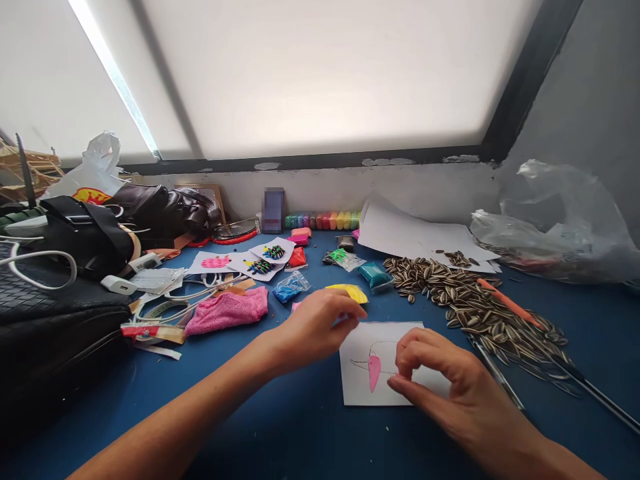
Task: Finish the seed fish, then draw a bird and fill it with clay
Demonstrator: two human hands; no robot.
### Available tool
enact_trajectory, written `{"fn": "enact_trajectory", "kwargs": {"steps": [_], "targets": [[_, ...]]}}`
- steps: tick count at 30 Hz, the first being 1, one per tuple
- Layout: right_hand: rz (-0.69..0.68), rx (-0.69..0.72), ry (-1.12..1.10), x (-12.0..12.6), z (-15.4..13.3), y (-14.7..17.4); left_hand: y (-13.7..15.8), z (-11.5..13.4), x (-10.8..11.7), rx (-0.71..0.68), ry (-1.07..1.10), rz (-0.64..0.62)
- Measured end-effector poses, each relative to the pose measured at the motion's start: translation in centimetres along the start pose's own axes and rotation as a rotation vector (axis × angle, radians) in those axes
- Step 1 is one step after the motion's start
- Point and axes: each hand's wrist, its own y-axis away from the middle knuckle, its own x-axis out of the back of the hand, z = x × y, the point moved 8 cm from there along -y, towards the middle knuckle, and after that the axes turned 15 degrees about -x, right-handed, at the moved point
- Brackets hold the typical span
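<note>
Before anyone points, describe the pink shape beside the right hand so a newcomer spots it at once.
On the blue table, find the white paper partly hidden by the right hand. The long pink shape on it, pointed at its near end, is solid, unlike the thin dark lines nearby.

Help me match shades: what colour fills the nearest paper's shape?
The shape is pink; see the head view.

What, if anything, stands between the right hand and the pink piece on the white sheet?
Nothing visible stands between the right hand and the pink piece, only drawn lines on the white sheet. The left hand is near the sheet's upper left, outside that gap.
</note>
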Motion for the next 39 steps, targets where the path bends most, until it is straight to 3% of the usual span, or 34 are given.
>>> {"fn": "enact_trajectory", "kwargs": {"steps": [5, 11, 23, 28, 39], "targets": [[0.035, 0.215, 0.184, -0.8, -0.9, 0.6, 0.4, 0.9, -2.2, 0.009, 0.038, -0.274], [0.033, 0.39, 0.402, -1.6, -2.1, 1.3, 0.5, 0.8, -2.6, -0.009, -0.013, -0.34], [0.075, 0.458, 0.493, -1.9, -2.8, 1.7, 0.6, 1.0, -2.9, -0.061, -0.031, -0.338], [0.076, 0.407, 0.445, -1.0, -2.5, 1.4, 0.6, 1.1, -2.8, -0.056, -0.032, -0.348], [0.075, 0.347, 0.472, -2.1, -1.8, 1.0, 0.6, 0.9, -3.0, -0.086, -0.035, -0.336]]}}
